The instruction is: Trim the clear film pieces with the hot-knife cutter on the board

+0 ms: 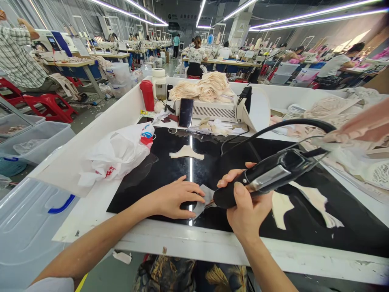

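My left hand [179,199] lies flat with its fingers spread, the fingertips at the edge of a small grey translucent piece [204,198] on the glossy black board [136,188]. My right hand [251,207] is wrapped round a black corded handheld tool [270,172] with a silvery plate on its side. The tool tilts down to the left, and its thin metal tip is at the grey piece; whether it touches is unclear. Cream fabric pieces [282,209] lie right of my right hand. Farther back on the board sits another cream cut piece [187,152].
A white plastic bag [117,152] lies at the left. Behind the board are a phone [186,112], a stack of cream fabric [209,87] and a red bottle [147,95]. The tool's black cable [291,121] arches at the right. Other people sit at sewing tables beyond.
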Demonstrator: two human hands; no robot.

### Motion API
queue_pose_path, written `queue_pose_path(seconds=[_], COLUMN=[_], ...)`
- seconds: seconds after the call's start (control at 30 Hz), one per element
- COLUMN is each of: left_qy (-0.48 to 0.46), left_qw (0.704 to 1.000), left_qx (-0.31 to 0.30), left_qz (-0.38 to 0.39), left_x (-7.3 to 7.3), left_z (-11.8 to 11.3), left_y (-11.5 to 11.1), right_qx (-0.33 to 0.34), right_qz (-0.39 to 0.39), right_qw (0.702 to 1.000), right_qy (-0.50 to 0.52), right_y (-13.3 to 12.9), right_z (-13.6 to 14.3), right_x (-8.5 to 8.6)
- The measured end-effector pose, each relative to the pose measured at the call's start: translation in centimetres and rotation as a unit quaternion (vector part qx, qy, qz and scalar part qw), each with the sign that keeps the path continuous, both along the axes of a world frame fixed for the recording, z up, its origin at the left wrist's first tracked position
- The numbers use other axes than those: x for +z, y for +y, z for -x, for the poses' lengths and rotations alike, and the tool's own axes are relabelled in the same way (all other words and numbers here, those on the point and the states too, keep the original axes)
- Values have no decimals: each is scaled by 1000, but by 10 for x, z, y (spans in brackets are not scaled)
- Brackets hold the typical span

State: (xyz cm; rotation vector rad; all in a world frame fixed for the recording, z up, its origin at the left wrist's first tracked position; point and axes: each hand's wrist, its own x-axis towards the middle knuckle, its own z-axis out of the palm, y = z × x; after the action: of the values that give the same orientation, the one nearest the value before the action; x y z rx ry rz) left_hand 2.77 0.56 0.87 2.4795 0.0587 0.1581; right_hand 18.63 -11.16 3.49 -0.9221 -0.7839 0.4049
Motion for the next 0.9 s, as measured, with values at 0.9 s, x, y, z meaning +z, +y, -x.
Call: queue_pose_path(seconds=[0.9], left_qy=[-71], left_qw=[997], left_qx=[4], left_qz=[-43], left_x=[-7], left_z=[-8], left_y=[-10], right_qx=[-82], right_qz=[-29], right_qw=[996], right_qy=[14], right_y=[-3], right_z=[-26], right_x=[11])
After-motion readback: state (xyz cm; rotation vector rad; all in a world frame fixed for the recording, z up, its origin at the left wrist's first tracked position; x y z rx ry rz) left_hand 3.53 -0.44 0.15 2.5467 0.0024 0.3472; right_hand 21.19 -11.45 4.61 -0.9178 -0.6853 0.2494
